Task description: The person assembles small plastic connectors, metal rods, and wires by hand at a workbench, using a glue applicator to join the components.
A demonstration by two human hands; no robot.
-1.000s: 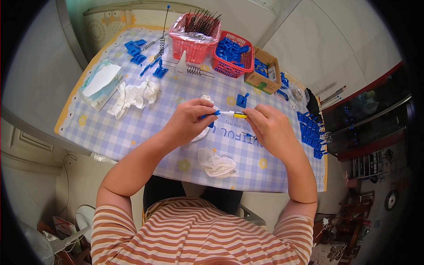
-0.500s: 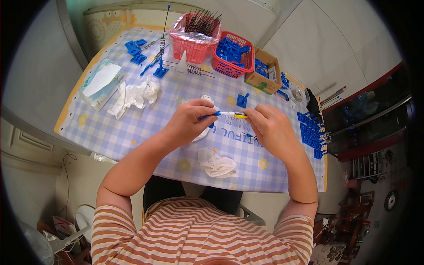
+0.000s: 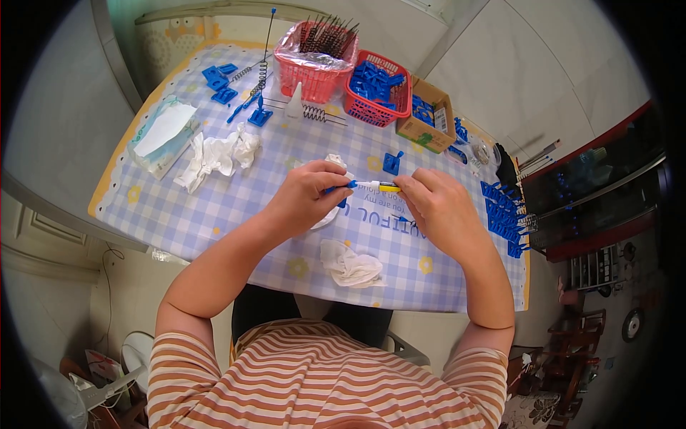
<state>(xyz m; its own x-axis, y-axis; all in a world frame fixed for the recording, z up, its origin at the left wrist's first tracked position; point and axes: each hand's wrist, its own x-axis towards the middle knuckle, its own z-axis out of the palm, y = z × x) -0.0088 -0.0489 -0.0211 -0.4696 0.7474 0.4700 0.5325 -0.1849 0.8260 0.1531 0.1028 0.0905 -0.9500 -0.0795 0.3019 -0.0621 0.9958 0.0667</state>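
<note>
- The table (image 3: 236, 207), under a checked cloth, lies beneath both hands.
- Left hand (image 3: 309, 196) is curled shut around a small blue part (image 3: 341, 189).
- Right hand (image 3: 437, 207) pinches the yellow end of a thin white-and-yellow tool (image 3: 379, 186), which bridges the gap between the hands.
- A crumpled tissue (image 3: 350, 264) lies just below them.
</note>
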